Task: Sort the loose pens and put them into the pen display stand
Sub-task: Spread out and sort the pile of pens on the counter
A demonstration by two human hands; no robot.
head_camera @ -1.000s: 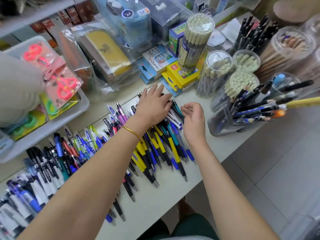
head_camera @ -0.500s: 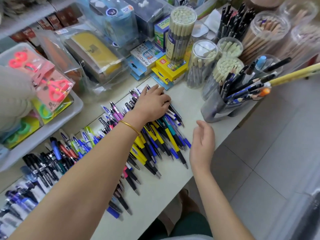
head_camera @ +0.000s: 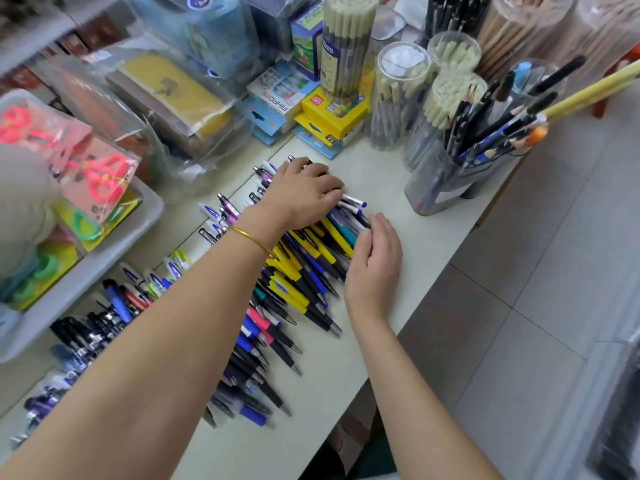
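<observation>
A long heap of loose pens (head_camera: 298, 271) in yellow, blue, black and pink lies across the pale counter (head_camera: 426, 237). My left hand (head_camera: 304, 194) rests palm down on the far end of the heap, fingers curled over white pens with blue caps (head_camera: 356, 204). My right hand (head_camera: 375, 261) is at the right edge of the heap, its fingertips touching the pens there; whether it grips one is hidden. A grey pen display stand (head_camera: 436, 181) with pens and pencils sticking out stands at the right.
Clear tubs of pencils (head_camera: 394, 95) crowd the back right. Yellow and blue boxes (head_camera: 329, 112) and bagged goods (head_camera: 166, 98) fill the back. A white tray of scissors packs (head_camera: 104, 237) sits at the left. The counter edge drops to a tiled floor (head_camera: 519, 306) on the right.
My right hand moved back from the counter edge to the right side of the pen heap. My left hand curled its fingers on the far end. The view shifted a little.
</observation>
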